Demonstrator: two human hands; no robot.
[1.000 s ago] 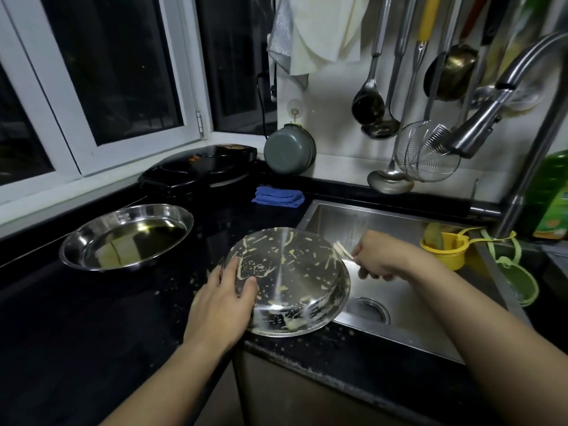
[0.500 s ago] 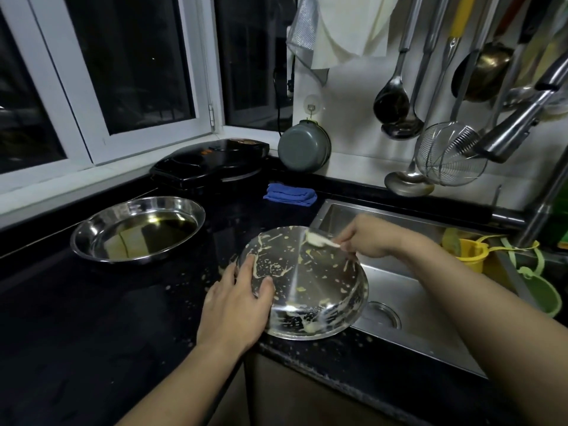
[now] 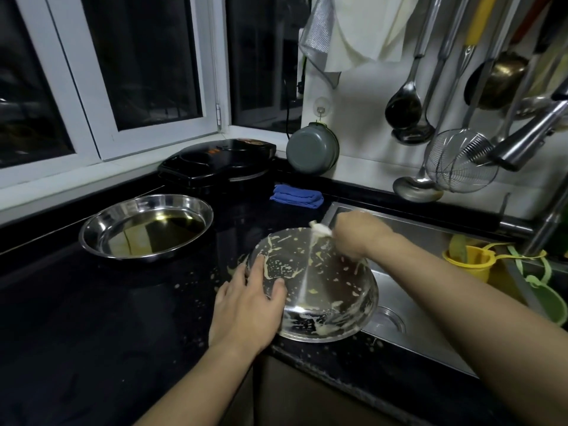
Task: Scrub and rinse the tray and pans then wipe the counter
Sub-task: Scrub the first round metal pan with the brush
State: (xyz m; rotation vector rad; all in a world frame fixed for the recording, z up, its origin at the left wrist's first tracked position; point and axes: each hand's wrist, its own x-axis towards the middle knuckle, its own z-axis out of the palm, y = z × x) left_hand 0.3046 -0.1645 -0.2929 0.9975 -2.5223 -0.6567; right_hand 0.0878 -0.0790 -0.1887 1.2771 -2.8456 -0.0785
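A round steel pan (image 3: 319,290) streaked with pale batter tilts at the sink's left edge, partly on the black counter (image 3: 101,318). My left hand (image 3: 246,305) grips its near-left rim, thumb inside. My right hand (image 3: 356,235) holds a small pale scrubber (image 3: 320,229) against the pan's far rim. A second steel pan (image 3: 144,229) with oily liquid sits on the counter to the left.
The steel sink (image 3: 408,305) lies to the right with its drain (image 3: 387,321) and a faucet (image 3: 528,139) above. A folded blue cloth (image 3: 296,195), a black electric griddle (image 3: 218,162), hanging ladles and a yellow strainer cup (image 3: 473,259) stand around. Batter specks dot the counter.
My right hand has swept the scrubber from the pan's right rim up to its far rim. My left hand keeps its grip on the pan.
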